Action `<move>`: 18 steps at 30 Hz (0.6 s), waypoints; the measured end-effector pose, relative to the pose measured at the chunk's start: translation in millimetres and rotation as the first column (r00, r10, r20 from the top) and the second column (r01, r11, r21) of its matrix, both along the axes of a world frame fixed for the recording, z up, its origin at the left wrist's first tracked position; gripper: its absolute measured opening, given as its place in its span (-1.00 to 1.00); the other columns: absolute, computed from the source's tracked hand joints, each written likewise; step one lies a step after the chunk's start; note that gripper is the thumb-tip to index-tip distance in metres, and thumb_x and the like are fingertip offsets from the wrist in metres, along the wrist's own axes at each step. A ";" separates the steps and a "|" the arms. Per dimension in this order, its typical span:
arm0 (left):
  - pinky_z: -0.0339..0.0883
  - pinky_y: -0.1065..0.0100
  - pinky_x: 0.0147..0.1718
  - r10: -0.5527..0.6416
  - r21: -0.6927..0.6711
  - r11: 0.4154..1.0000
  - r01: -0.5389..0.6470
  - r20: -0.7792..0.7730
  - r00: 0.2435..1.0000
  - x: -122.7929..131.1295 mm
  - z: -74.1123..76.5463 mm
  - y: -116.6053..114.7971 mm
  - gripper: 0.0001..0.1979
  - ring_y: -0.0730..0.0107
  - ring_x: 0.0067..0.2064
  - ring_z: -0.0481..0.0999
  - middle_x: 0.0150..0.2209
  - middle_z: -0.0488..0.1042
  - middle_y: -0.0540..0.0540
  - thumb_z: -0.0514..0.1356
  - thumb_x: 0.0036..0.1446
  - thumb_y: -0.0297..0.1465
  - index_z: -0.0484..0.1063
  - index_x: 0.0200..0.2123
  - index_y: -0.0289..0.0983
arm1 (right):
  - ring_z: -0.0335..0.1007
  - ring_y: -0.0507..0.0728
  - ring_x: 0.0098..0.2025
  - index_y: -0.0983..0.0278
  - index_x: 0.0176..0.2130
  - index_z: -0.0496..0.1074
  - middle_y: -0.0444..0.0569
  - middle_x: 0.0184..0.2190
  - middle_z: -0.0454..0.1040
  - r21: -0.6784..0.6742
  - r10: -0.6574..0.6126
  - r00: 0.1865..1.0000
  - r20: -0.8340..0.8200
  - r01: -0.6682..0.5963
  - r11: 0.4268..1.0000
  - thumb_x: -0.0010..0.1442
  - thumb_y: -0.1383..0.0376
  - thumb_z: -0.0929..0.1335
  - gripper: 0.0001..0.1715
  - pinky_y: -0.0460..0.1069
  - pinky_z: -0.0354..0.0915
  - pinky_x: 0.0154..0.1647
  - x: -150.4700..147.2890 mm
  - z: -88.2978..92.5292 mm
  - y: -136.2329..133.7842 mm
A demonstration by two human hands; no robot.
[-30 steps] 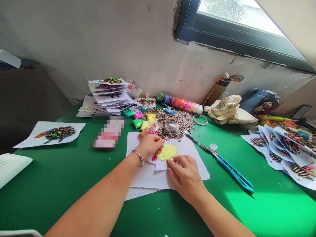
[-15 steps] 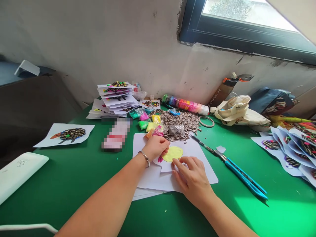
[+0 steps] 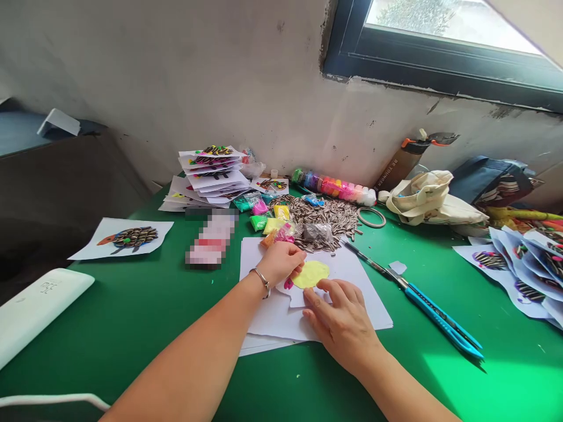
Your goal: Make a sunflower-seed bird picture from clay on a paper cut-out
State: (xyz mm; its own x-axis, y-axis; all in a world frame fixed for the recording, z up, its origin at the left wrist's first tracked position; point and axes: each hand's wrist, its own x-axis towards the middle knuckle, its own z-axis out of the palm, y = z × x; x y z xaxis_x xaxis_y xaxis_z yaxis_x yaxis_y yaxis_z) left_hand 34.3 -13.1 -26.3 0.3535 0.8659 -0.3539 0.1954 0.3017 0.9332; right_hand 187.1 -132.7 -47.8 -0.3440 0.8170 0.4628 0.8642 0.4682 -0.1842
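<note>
A flat yellow clay patch (image 3: 311,273) lies on a small white paper cut-out (image 3: 299,297), which rests on larger white sheets (image 3: 352,269) on the green table (image 3: 132,310). My left hand (image 3: 279,262), with a metal bracelet on the wrist, has curled fingers pressing the patch's left edge, beside a pink clay bit (image 3: 288,284). My right hand (image 3: 341,319) rests on the paper just below the patch, fingers bent, fingertips touching its lower edge.
A heap of striped sunflower seeds (image 3: 325,215) and small clay bags (image 3: 264,220) lie behind the sheets. Blue scissors (image 3: 435,319) lie at right, finished seed pictures at far right (image 3: 519,266), back left (image 3: 211,170) and left (image 3: 127,237). A white device (image 3: 39,305) is at left.
The camera view has drifted left and slightly down, so everything sits further right. My right hand's fingers have shifted a little along the patch's lower edge. The left hand keeps pressing.
</note>
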 end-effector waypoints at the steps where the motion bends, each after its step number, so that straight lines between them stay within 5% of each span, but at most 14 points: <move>1: 0.22 0.52 -0.68 0.000 0.000 1.000 0.000 -0.001 1.000 0.0 -0.1 0.1 -0.74 0.61 -0.70 0.26 -0.71 0.28 0.08 0.18 0.17 -0.44 0.35 -0.57 -0.34 | 0.24 0.26 -0.06 0.18 -0.07 0.49 0.08 -0.13 0.40 -0.007 -0.001 1.000 -0.001 0.001 1.000 0.30 0.23 0.28 -0.74 0.17 0.15 -0.04 -0.3 0.3 0.0; 18: 0.19 0.51 -0.71 -0.002 -0.002 1.000 0.002 0.004 1.000 -0.5 -0.2 -1.1 -0.72 0.60 -0.69 0.24 -0.70 0.28 0.07 0.20 0.16 -0.40 0.34 -0.58 -0.33 | 0.28 0.22 -0.07 0.21 -0.05 0.47 0.09 -0.13 0.40 0.035 -0.028 0.999 -0.017 0.029 0.999 0.30 0.28 0.27 -0.74 0.15 0.21 -0.05 -0.2 0.7 1.9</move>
State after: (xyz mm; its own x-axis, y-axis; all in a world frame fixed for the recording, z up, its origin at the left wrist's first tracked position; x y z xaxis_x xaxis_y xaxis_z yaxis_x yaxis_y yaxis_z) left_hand 33.8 -14.2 -26.5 0.3569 0.8643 -0.3544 0.1920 0.3034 0.9333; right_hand 186.8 -130.8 -47.1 -0.3127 0.8094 0.4971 0.8742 0.4499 -0.1826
